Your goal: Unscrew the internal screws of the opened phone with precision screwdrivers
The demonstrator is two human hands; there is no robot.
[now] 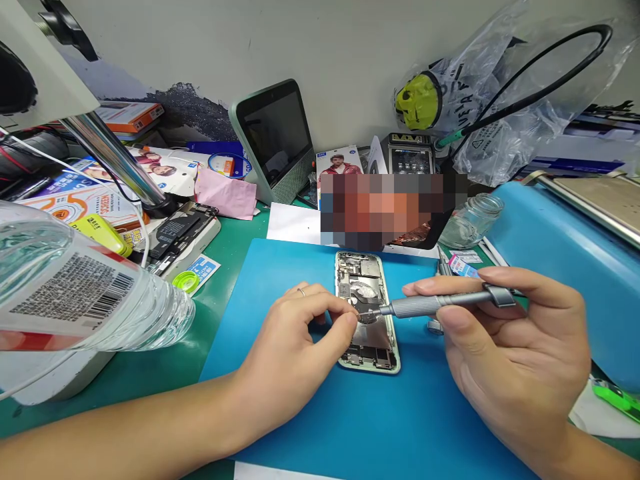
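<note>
An opened smartphone [385, 333] lies on the blue mat [300, 433], its inner parts exposed and its frame pale green. Over the phone's left edge, the thumb and forefinger of my left hand [305, 333] are pinched together at the tip of a screwdriver. Whatever sits between those fingertips is too small to make out. My right hand [515, 353] grips the grey precision screwdriver [425, 306], holding it nearly level with its thin bit pointing left above the phone.
A water bottle [90, 280] stands close on the left, near a metal stand post [120, 160] and another opened phone [180, 233]. Behind are a smart display [275, 133] and a blurred patch. A glass jar [473, 220] and a blue case [545, 267] are at right.
</note>
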